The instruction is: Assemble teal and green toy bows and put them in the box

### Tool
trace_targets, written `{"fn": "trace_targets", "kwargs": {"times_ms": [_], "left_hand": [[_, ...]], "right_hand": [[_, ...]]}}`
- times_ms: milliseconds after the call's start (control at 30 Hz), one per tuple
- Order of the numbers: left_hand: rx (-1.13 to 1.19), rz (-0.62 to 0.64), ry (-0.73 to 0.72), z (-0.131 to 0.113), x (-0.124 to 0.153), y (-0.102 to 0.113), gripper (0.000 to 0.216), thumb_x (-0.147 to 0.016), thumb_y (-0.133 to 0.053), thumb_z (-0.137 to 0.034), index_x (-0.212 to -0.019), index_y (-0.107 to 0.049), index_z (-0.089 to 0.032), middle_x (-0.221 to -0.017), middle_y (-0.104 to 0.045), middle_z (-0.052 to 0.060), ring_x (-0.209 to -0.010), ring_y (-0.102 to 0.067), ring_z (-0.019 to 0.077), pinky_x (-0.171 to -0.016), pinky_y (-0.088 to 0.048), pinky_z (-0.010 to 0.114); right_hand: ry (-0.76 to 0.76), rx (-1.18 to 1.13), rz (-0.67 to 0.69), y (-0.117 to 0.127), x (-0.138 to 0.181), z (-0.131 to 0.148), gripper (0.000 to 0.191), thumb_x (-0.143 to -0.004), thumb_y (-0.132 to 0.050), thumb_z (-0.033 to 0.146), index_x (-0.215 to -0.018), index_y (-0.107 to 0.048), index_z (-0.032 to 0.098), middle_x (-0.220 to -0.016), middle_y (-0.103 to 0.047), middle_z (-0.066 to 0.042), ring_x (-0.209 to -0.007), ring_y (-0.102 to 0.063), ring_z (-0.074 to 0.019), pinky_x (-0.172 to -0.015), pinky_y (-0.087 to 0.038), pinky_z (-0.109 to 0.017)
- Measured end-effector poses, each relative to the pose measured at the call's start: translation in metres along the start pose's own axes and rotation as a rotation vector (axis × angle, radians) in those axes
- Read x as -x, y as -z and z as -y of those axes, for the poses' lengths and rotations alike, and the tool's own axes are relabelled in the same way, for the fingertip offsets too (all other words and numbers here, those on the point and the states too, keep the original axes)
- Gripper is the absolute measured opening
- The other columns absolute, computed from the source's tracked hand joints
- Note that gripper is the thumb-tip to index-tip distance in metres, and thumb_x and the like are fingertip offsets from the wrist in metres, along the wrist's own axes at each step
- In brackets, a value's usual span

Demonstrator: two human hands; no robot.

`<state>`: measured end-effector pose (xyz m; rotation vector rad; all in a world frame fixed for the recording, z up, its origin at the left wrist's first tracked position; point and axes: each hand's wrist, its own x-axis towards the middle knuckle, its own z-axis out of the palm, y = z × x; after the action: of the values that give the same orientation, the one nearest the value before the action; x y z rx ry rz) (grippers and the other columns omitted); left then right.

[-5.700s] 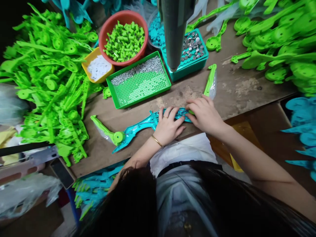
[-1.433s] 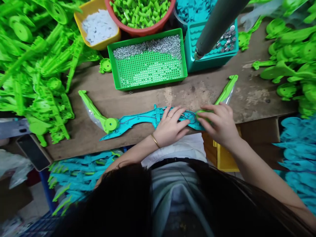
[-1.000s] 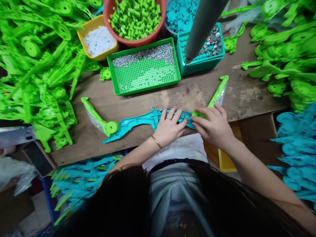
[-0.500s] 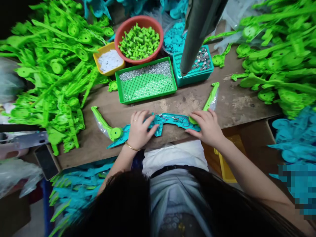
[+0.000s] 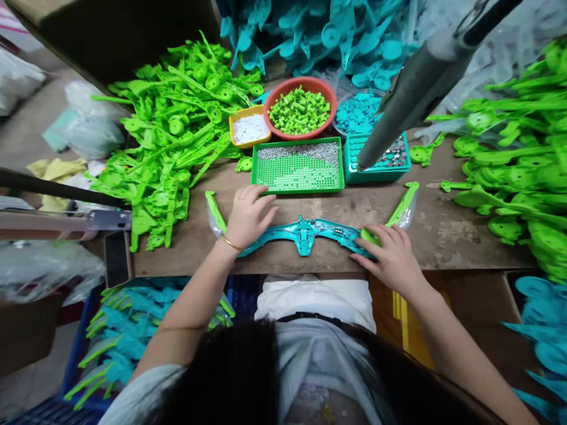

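Observation:
A teal bow-shaped plastic shell (image 5: 305,236) lies on the table with its inner side up, and thin wires show in its right half. A green limb (image 5: 403,205) with a clear plastic piece angles out from its right end; another green limb (image 5: 215,211) is on the left, its base hidden behind my left hand. My left hand (image 5: 251,215) hovers over the shell's left part toward the green tray, fingers apart, nothing seen in them. At the right end, my right hand (image 5: 392,254) grips the shell, fingers over the limb's round base and thumb at the near edge.
Behind the shell stand a green perforated tray (image 5: 297,190) of small metal pieces, a teal box (image 5: 376,176), a red bowl (image 5: 301,136) and a yellow dish (image 5: 250,143). A grey pole (image 5: 398,106) slants above. Green parts (image 5: 168,147) are piled left and right.
My left hand has come off the shell's middle and moved up and left, toward the green tray. My right hand stays at the right end. The camera view has shifted.

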<state>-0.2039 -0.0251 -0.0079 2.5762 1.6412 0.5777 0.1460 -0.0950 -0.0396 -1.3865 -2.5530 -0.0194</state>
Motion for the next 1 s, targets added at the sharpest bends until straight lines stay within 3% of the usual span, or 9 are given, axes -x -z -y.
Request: {"fn": "trace_targets", "kwargs": {"times_ms": [200, 367, 467, 567, 633, 767, 867, 933, 1000], "left_hand": [[0.072, 0.083, -0.172, -0.013, -0.033, -0.017, 0.027, -0.092, -0.052, -0.035, -0.107, -0.066, -0.018, -0.117, -0.063, 0.011, -0.115, -0.054, 0.0254, -0.105, -0.039, 0.047], [0.110, 0.001, -0.148, 0.017, -0.088, -0.027, 0.025, -0.091, -0.053, -0.032, -0.102, -0.068, -0.016, -0.113, -0.065, 0.013, -0.109, -0.058, 0.0252, -0.097, -0.044, 0.044], [0.144, -0.094, -0.080, 0.042, -0.156, -0.028, 0.024, -0.088, -0.056, -0.027, -0.104, -0.067, -0.014, -0.116, -0.064, 0.014, -0.111, -0.058, 0.0246, -0.098, -0.044, 0.041], [0.268, -0.147, 0.191, 0.053, -0.242, -0.028, 0.017, -0.086, -0.058, -0.026, -0.094, -0.068, -0.014, -0.102, -0.069, 0.010, -0.101, -0.061, 0.0220, -0.096, -0.044, 0.035], [0.417, -0.163, 0.356, 0.047, -0.301, -0.029, 0.025, -0.088, -0.057, -0.037, -0.093, -0.067, -0.014, -0.094, -0.069, 0.009, -0.092, -0.063, 0.0205, -0.088, -0.046, 0.031], [0.546, -0.469, 0.546, 0.009, -0.394, -0.024, 0.058, -0.087, -0.055, -0.056, -0.122, -0.055, -0.010, -0.116, -0.061, 0.016, -0.110, -0.058, 0.0235, -0.093, -0.042, 0.031], [0.272, -0.456, 0.334, -0.019, -0.428, -0.017, 0.057, -0.084, -0.064, -0.047, -0.128, -0.052, -0.014, -0.131, -0.051, 0.020, -0.124, -0.047, 0.0318, -0.100, -0.037, 0.040], [0.048, -0.330, 0.148, -0.030, -0.437, -0.016, 0.058, -0.084, -0.065, -0.034, -0.137, -0.046, -0.018, -0.144, -0.041, 0.020, -0.129, -0.042, 0.0364, -0.100, -0.037, 0.046], [-0.067, -0.122, 0.115, -0.035, -0.438, -0.020, 0.070, -0.085, -0.064, -0.032, -0.147, -0.033, -0.024, -0.152, -0.029, 0.022, -0.128, -0.043, 0.0404, -0.094, -0.042, 0.051]], "right_hand": [[-0.001, -0.025, -0.044, 0.008, 0.000, -0.008, 0.036, -0.085, -0.062, 0.040, -0.114, -0.062, 0.019, -0.123, -0.061, -0.015, -0.116, -0.055, -0.0295, -0.104, -0.037, -0.053], [-0.016, -0.057, -0.189, 0.010, 0.001, -0.019, 0.031, -0.088, -0.058, 0.033, -0.115, -0.058, 0.017, -0.118, -0.063, -0.014, -0.108, -0.060, -0.0247, -0.106, -0.036, -0.050], [-0.034, -0.052, -0.270, 0.007, 0.002, -0.030, 0.026, -0.090, -0.055, 0.031, -0.111, -0.059, 0.017, -0.111, -0.066, -0.013, -0.102, -0.062, -0.0236, -0.105, -0.036, -0.050], [-0.042, -0.027, -0.332, 0.004, 0.003, -0.042, 0.025, -0.092, -0.051, 0.032, -0.108, -0.060, 0.016, -0.105, -0.068, -0.013, -0.098, -0.064, -0.0241, -0.103, -0.037, -0.049], [-0.021, 0.010, -0.346, 0.003, 0.002, -0.051, 0.025, -0.093, -0.048, 0.033, -0.106, -0.061, 0.017, -0.101, -0.070, -0.011, -0.092, -0.066, -0.0230, -0.099, -0.039, -0.045], [0.075, 0.103, -0.377, 0.000, -0.010, -0.065, 0.021, -0.094, -0.046, 0.033, -0.099, -0.061, 0.019, -0.088, -0.073, -0.005, -0.077, -0.070, -0.0180, -0.085, -0.044, -0.037], [0.089, 0.127, -0.424, -0.003, -0.021, -0.068, 0.019, -0.094, -0.046, 0.030, -0.096, -0.061, 0.019, -0.081, -0.074, -0.002, -0.070, -0.070, -0.0161, -0.080, -0.046, -0.036], [0.083, 0.109, -0.431, -0.005, -0.026, -0.064, 0.016, -0.093, -0.048, 0.027, -0.096, -0.061, 0.019, -0.082, -0.074, -0.002, -0.072, -0.070, -0.0163, -0.081, -0.047, -0.036], [0.080, 0.075, -0.414, -0.005, -0.030, -0.053, 0.015, -0.092, -0.050, 0.027, -0.098, -0.062, 0.019, -0.087, -0.074, -0.003, -0.077, -0.070, -0.0169, -0.083, -0.048, -0.036]]}}
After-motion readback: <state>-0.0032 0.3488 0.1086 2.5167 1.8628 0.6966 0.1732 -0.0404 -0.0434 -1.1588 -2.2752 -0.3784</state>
